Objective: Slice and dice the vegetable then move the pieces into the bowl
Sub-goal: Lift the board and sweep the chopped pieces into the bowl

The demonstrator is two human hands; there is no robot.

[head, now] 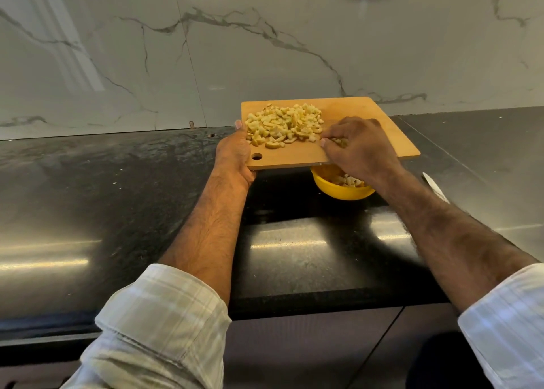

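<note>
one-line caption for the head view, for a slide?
Left hand holds cutting board above yellow bowl while right hand rakes diced pieces toward it.

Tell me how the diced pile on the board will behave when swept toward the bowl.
The diced pieces are small and loose, so they probably scatter rather than slide together. The cutting board overhangs the yellow bowl, so most should drop in, though some may miss.

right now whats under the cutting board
A yellow bowl with some diced pieces sits under the board. The board and right hand cover the rest of the bowl.
</note>
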